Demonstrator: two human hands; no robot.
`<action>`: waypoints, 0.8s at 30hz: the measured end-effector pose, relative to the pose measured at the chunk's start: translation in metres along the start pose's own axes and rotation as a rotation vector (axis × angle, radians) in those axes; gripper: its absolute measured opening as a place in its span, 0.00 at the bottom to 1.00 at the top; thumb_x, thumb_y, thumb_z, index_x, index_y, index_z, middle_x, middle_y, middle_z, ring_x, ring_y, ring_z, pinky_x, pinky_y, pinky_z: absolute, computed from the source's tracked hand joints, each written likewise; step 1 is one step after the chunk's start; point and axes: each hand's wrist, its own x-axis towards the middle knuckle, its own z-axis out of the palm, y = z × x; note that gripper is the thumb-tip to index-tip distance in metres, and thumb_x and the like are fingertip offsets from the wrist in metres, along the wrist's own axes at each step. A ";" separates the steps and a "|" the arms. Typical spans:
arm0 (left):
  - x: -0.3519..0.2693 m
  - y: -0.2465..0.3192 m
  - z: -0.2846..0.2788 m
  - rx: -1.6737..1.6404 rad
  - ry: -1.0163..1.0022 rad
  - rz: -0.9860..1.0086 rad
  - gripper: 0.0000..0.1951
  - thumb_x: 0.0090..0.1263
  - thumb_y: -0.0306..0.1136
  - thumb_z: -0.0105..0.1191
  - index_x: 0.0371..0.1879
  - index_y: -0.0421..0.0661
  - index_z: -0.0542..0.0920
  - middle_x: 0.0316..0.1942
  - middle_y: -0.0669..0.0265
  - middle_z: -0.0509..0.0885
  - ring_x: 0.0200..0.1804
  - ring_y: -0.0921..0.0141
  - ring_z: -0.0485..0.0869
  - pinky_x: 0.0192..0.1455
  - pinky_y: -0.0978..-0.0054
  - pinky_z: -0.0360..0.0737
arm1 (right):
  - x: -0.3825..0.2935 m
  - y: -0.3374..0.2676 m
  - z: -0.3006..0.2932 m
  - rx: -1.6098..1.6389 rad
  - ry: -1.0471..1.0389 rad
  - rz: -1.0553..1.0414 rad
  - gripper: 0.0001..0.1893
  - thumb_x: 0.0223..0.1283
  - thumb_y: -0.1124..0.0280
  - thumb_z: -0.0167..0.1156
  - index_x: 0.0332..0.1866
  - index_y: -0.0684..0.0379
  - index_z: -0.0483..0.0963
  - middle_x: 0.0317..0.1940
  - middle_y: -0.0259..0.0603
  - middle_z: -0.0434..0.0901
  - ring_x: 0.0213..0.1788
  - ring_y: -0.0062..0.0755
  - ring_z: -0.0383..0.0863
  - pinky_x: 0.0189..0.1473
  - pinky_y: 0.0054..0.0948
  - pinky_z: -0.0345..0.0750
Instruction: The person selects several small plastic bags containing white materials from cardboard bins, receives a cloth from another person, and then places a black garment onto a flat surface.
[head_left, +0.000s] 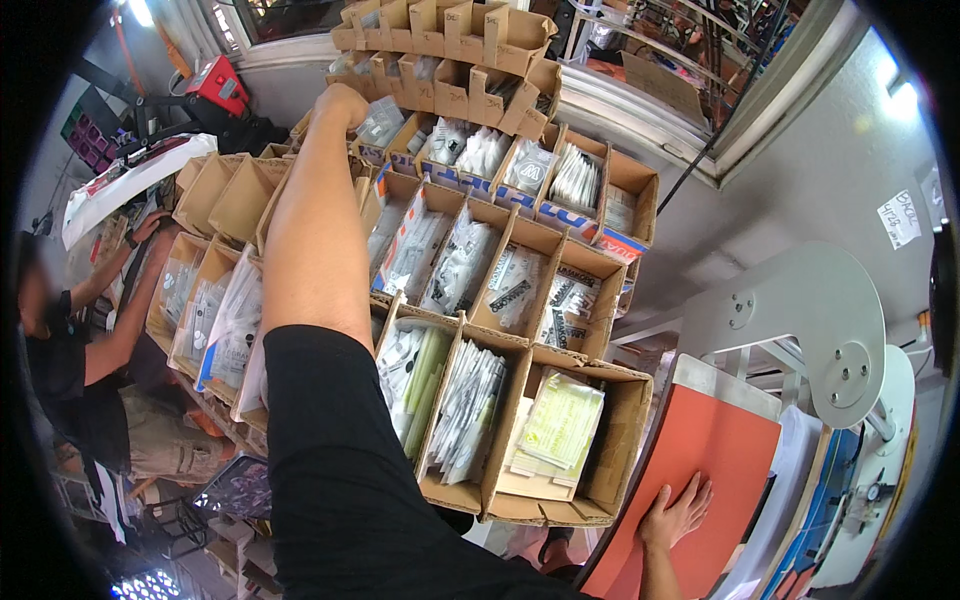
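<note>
My left arm stretches across the cardboard compartment boxes, and my left hand (341, 106) is at the far row. It looks curled at the edge of a compartment, beside a clear plastic packet (382, 121). Its fingertips are hidden, so whether it grips anything does not show. Palm down, my right hand (677, 511) rests on the orange-red pad (716, 442) of a heat press, fingers a little apart and nothing in them. Between my arms, a near cardboard box (637, 390) holds yellow-green printed labels (561, 420) and a row of white packets (469, 409).
Smaller cardboard bins (517, 34) with handwritten size marks stand stacked at the back. The press's grey arm (795, 307) rises on the right. At left, another person (82, 352) works beside a machine with a red control box (219, 86). A window frame (675, 154) borders the back.
</note>
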 end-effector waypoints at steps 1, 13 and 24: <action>-0.002 0.001 -0.003 0.035 -0.014 0.029 0.16 0.51 0.28 0.62 0.42 0.42 0.89 0.50 0.46 0.85 0.57 0.54 0.84 0.58 0.63 0.81 | 0.000 0.000 -0.001 0.006 0.001 -0.002 0.39 0.70 0.41 0.46 0.79 0.52 0.55 0.81 0.47 0.49 0.82 0.51 0.42 0.78 0.58 0.41; -0.040 0.020 -0.029 -0.405 0.030 -0.215 0.11 0.53 0.32 0.59 0.28 0.37 0.87 0.33 0.52 0.88 0.37 0.59 0.88 0.41 0.64 0.82 | 0.000 0.000 0.000 -0.003 -0.009 0.003 0.39 0.70 0.41 0.46 0.80 0.53 0.55 0.81 0.47 0.48 0.83 0.49 0.41 0.78 0.58 0.41; -0.060 0.060 -0.042 -0.496 -0.146 -0.093 0.10 0.59 0.34 0.62 0.30 0.39 0.86 0.28 0.61 0.88 0.27 0.67 0.83 0.32 0.66 0.81 | 0.003 0.000 0.003 -0.015 0.003 -0.017 0.39 0.70 0.41 0.46 0.80 0.52 0.55 0.81 0.47 0.48 0.83 0.50 0.41 0.78 0.59 0.41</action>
